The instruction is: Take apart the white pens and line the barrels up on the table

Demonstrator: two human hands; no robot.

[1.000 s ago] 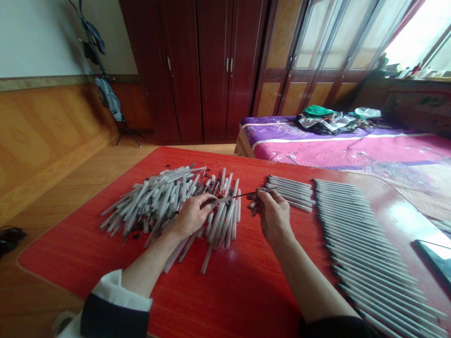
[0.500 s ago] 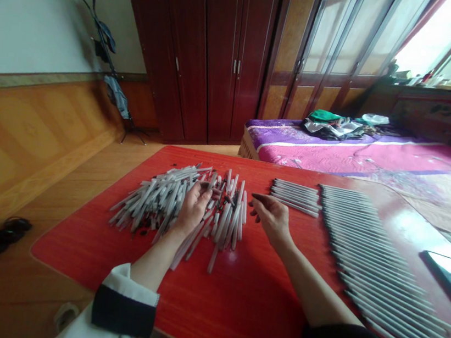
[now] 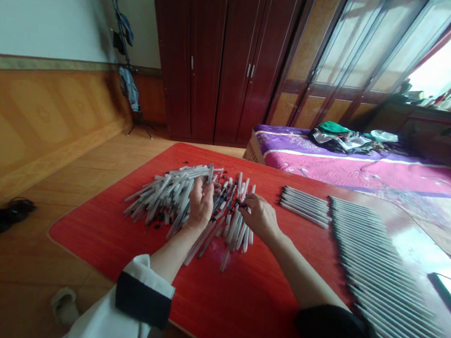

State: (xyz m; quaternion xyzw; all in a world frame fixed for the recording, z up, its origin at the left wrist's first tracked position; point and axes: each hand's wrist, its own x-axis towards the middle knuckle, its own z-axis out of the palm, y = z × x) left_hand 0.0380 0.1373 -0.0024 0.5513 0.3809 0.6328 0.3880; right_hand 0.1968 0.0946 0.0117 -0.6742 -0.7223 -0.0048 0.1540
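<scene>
In the head view, the left hand is clamping its fingers on one translucent tube, which is pointing upward, long axis near vertical, over the tabletop. The right hand is hovering by a loose heap; whether its fingers are gripping anything, I cannot tell. Two rows, short and long, are lying right, black ends pointing left.
</scene>
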